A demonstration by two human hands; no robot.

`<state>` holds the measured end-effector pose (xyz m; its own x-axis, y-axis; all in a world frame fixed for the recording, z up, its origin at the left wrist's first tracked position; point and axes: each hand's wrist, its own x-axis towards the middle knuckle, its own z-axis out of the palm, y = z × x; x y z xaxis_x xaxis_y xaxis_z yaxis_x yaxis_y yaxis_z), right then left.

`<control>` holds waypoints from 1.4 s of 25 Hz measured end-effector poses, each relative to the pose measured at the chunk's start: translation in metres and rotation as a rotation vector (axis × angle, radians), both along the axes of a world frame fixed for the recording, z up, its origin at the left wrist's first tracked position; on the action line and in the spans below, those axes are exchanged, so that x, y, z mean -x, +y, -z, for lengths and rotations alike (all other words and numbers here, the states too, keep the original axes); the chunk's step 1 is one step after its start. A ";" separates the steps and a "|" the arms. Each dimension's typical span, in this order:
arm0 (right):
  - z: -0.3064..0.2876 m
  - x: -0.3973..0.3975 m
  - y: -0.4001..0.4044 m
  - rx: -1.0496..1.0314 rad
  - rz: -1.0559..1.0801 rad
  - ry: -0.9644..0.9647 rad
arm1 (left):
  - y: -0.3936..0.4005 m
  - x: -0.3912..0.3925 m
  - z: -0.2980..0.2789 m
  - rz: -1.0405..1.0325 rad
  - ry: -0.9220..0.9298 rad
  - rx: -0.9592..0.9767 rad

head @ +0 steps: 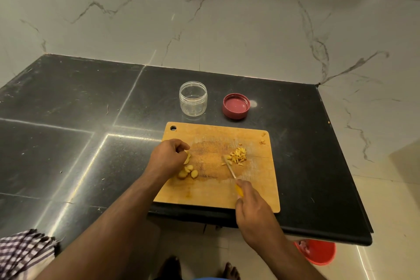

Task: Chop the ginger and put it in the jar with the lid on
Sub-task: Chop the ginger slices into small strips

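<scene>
- Gripping a yellow-handled knife (231, 171), the right hand (252, 209) is being held beside chopped ginger strips (237, 155) on the wooden cutting board (218, 191).
- Ginger slices (187, 169) are being pinched by the left hand (167, 157).
- The clear open jar (193, 101) and red lid (236, 106) are being kept on the black surface (68, 102).

I see cutting board (218, 191) at counter (68, 98) front edge, jar (193, 102) just behind board, lid (236, 106) to jar's rt, apart from it. On board: ginger slices (187, 171) at left w/ left hand (167, 155) on them, chopped ginger pile (237, 156) right of centre. Knife (229, 168) tip touches pile, handle in right hand (252, 208) at board's near edge. Cloth (22, 250) on counter near-left corner. Bucket (318, 253) on floor, below counter's rt end.
</scene>
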<state>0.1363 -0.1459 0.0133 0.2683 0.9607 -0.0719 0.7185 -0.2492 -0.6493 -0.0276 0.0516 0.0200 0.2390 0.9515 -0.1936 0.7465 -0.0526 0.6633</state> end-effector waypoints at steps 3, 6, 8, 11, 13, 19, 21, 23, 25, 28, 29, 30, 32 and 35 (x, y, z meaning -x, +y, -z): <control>-0.008 -0.007 -0.007 -0.013 0.047 0.020 | -0.001 0.000 0.001 0.006 0.022 -0.004; -0.014 0.004 -0.013 -0.004 -0.095 0.018 | -0.001 -0.003 0.000 0.015 0.036 0.006; -0.012 0.001 -0.015 0.008 -0.066 0.027 | -0.002 -0.003 0.000 0.012 0.039 0.008; -0.007 -0.013 -0.017 0.052 0.070 0.019 | -0.003 -0.001 0.000 0.002 0.050 -0.009; -0.008 -0.015 -0.017 0.044 0.081 0.031 | -0.003 0.000 0.001 -0.013 0.060 -0.023; -0.008 -0.012 -0.011 0.075 0.027 0.033 | -0.003 0.004 0.004 -0.016 0.071 -0.023; -0.009 -0.018 -0.011 0.081 0.074 0.020 | -0.003 0.006 0.005 -0.007 0.079 -0.025; -0.011 -0.019 -0.012 0.066 0.077 0.030 | -0.003 0.006 0.005 0.010 0.096 -0.027; -0.014 -0.013 -0.013 0.059 0.053 0.058 | -0.004 0.006 0.005 0.029 0.117 -0.031; -0.015 -0.005 -0.012 0.051 0.034 0.079 | -0.004 0.003 0.004 0.048 0.150 -0.050; -0.015 -0.004 -0.012 0.050 0.030 0.082 | -0.004 0.002 0.002 0.053 0.158 -0.052; -0.015 -0.003 -0.011 0.051 0.025 0.083 | -0.004 0.001 0.001 0.057 0.164 -0.049; -0.015 -0.003 -0.011 0.052 0.020 0.085 | -0.003 0.001 -0.001 0.065 0.162 -0.041; -0.015 -0.004 -0.010 0.045 0.025 0.092 | -0.002 0.001 -0.005 0.042 0.125 -0.080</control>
